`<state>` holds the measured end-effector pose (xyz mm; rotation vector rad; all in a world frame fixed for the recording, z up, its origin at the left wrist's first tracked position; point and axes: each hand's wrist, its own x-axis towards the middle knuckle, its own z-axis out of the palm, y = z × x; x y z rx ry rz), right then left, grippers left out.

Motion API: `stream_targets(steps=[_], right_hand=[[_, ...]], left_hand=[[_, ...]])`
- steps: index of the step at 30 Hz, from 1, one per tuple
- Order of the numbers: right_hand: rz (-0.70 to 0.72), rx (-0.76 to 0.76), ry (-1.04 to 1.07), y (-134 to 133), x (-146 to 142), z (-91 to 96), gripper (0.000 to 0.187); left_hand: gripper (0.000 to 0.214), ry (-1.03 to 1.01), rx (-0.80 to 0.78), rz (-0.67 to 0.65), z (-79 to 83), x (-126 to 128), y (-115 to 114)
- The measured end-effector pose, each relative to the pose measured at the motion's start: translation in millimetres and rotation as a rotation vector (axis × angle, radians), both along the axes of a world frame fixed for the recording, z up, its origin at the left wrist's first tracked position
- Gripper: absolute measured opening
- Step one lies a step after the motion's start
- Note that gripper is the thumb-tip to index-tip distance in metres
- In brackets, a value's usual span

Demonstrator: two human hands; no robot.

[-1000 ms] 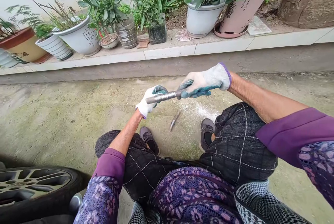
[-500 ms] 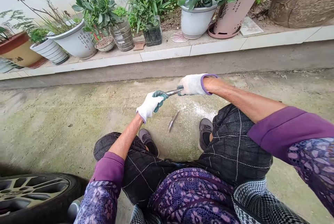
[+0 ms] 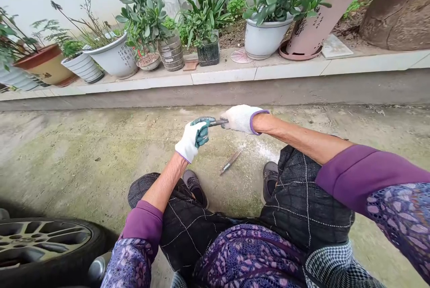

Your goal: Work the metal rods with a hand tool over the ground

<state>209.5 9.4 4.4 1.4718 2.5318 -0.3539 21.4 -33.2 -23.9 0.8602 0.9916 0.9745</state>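
Observation:
Both my hands wear white work gloves with dark green palms and purple cuffs. A thin grey metal rod point(image 3: 219, 122) spans the short gap between them, above the concrete and in front of my knees. My left hand point(image 3: 196, 137) is closed around the rod's left end. At the other end my right hand point(image 3: 241, 118) has its fingers closed on it. The gloves hide both ends, so the rod's exact kind is unclear. Below, on the ground, lies a slim stick-like piece point(image 3: 230, 163), brownish at one end and grey at the other.
White powder point(image 3: 265, 150) is scattered on the concrete ground point(image 3: 101, 144) near my right shoe point(image 3: 269, 176). A low tiled ledge point(image 3: 221, 75) runs across the front, bearing several potted plants, including a white pot point(image 3: 267, 39). A car wheel point(image 3: 47, 247) stands at lower left.
My hands have come closer together, and less of the rod shows between them. My right hand has moved left and slightly down. The whole view has shifted a little.

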Motion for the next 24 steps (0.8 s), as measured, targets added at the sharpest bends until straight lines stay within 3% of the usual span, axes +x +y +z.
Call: stream_targets(steps=[6,10,14,17,20,24], right_hand=[[-0.11,0.044,0.241,16.3,19.1,0.7,0.026],[-0.267,-0.13,0.503,5.0,19.4,10.8,0.017],[-0.388,-0.333,0.748,-5.2,18.0,19.0,0.018],[-0.344,-0.54,0.908,-7.6,22.7,23.2,0.02],[-0.193,-0.716,0.969,-9.9,33.1,25.6,0.031],[-0.003,-0.823,0.686,-17.1,44.5,13.9,0.048]], left_hand=[[0.034,0.01,0.029,-0.081,-10.7,5.1,-4.8],[0.036,0.002,0.038,-0.126,-20.5,12.3,-4.1],[0.033,0.086,0.096,-0.106,-20.2,12.4,0.0],[0.029,0.231,0.184,-0.088,-17.6,10.8,2.7],[0.021,0.38,0.226,-0.113,-15.4,9.8,4.6],[0.012,0.578,0.31,-0.129,-10.4,5.3,9.3]])
